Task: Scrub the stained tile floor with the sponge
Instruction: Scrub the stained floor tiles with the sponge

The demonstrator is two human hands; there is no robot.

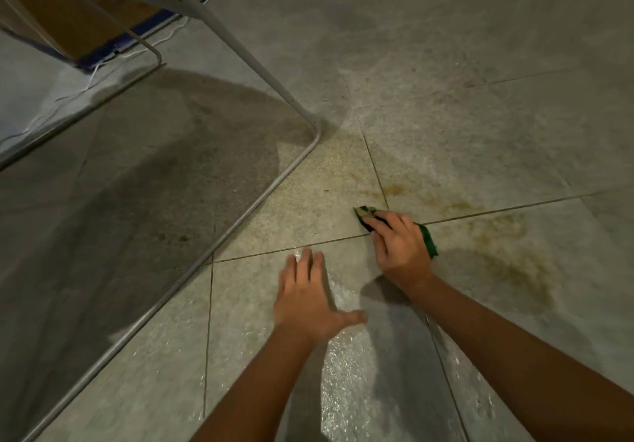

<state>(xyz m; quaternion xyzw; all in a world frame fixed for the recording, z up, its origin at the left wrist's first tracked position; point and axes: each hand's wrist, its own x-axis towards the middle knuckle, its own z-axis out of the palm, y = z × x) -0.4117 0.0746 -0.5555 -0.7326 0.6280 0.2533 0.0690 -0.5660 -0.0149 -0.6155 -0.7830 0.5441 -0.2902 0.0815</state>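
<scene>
My right hand (399, 247) presses a green sponge (429, 240) flat on the grey tile floor (480, 125), right where two grout lines cross. Its fingers curl over the sponge, whose yellowish corner sticks out past my fingertips. Brown-yellow stains (507, 253) spread to the right of the sponge and along the grout line above it. My left hand (308, 299) lies flat on the wet tile just left of the sponge hand, fingers spread and holding nothing.
A white metal frame (271, 187) of thin tube stands on the floor to the left, its bent corner close above my hands. A cardboard box (85, 12) with blue tape and a white cord (103, 67) lie at the far left. Wet sheen covers the tiles below my hands.
</scene>
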